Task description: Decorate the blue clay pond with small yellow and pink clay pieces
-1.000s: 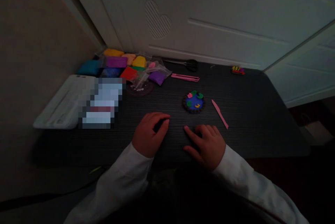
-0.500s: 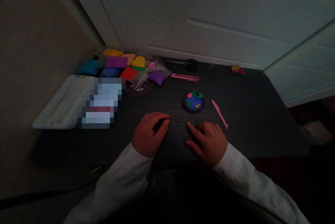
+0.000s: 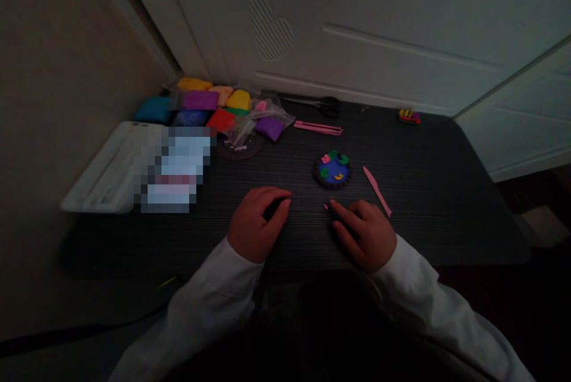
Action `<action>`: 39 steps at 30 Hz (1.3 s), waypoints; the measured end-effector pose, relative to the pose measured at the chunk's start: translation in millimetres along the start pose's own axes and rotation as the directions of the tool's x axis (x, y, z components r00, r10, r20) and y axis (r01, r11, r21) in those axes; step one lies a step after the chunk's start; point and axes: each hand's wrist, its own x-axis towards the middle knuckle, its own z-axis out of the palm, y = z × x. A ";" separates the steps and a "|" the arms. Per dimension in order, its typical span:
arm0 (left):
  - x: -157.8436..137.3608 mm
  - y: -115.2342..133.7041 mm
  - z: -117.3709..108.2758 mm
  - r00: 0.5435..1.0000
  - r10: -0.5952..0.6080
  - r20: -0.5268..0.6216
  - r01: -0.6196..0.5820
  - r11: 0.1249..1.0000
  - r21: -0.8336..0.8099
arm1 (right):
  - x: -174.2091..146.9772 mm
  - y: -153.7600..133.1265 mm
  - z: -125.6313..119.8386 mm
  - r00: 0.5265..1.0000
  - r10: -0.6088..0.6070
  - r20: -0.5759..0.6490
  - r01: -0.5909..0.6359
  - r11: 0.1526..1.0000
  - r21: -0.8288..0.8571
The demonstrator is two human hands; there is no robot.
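Note:
My left hand [image 3: 256, 224] rests at the table's near side, thumb and index finger curved together at the tips; whether a tiny bit is pinched there is too dark to tell. A small pink piece of clay [image 3: 325, 206] lies on the tabletop just off the index fingertip of my right hand [image 3: 366, 234]. That hand holds nothing, its index finger and thumb apart. Beyond both hands sits a round clay pond [image 3: 333, 171] with a dark beaded rim, blue middle, green leaves, a pink flower and small yellow shapes. To its right lies a pink clay knife [image 3: 377, 191].
Pink tools [image 3: 317, 128] and black-handled scissors [image 3: 329, 106] lie farther back. Bagged coloured clay [image 3: 200, 100] is piled at back left, near a dark disc [image 3: 243, 149], a white case [image 3: 104, 171] and a blurred screen [image 3: 178, 171]. A small colourful clay piece [image 3: 409, 116] is at back right.
My right hand has drawn slightly to the right, and the small pink clay piece now shows beside its index fingertip. My left hand keeps its pose. The view has shifted a little.

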 end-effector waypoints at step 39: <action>1.0 1.4 -0.7 1.000 0.007 0.002 -0.007 1.000 -0.017 | 4.9 -10.7 -3.7 0.997 -0.071 0.043 0.077 0.984 -0.161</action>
